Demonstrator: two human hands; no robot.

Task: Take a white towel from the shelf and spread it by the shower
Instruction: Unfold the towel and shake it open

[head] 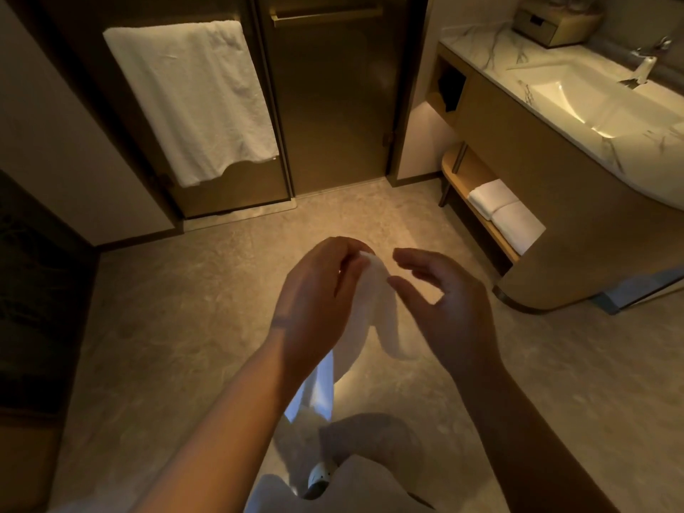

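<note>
The towel [385,320] hangs in mid-air over the floor [185,327], bunched and partly folded. The left hand [318,290] pinches its top corner with curled fingers, and the lower folds drop towards the person's legs. The right hand [444,301] is loosely spread and grips nothing. Its thumb tip is just beside the cloth, and I cannot tell whether it touches. The main risk is that one pinch carries the whole weight: if the left fingers slacken before the right hand finds a second corner, the towel will likely slide down in a heap. A grab at a fold instead of a corner would probably open it twisted or doubled, and the hanging end could catch under a foot. There is open room straight ahead, a broad stretch of floor reaching the sill of the shower door [333,105]. On the left a dark wall edge closes in. A hung towel [192,98] covers the left door panel, so a wide shake could brush it. On the right the curved cabinet under the worktop [481,50] juts out, and its low shelf [470,172] holds folded towels [507,212] near the edge. A swing that way risks snagging them or striking the shelf's rim.
</note>
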